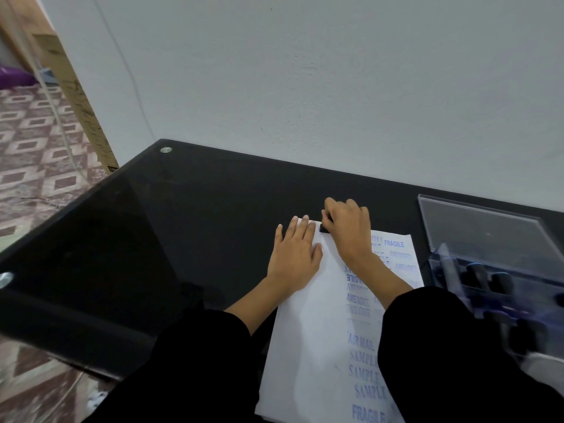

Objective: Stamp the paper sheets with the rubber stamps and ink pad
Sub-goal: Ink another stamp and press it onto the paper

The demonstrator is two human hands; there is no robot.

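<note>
Black sleeves (198, 361) fill the near edge, and between them lies the paper sheet (308, 331), whose right half carries blue prints reading FRAGILE, SAMPLE, AIR MAIL and AMENDED. The left hand (294, 257) rests flat on the sheet's far left part with its fingers straight and slightly spread, holding nothing and pressing the paper onto the black glass table (152, 224). Just to its right, the right hand (348, 230) curls its fingers and thumb round a small black rubber stamp (324, 228), which sits at the sheet's far edge, close to the left hand's fingertips. Well to the right of the right hand stands a clear plastic box (518, 270) with its lid (476, 227) tilted up; dark stamp handles (476, 276) show inside it, blurred. Beyond both hands rises a pale wall (305, 87).
</note>
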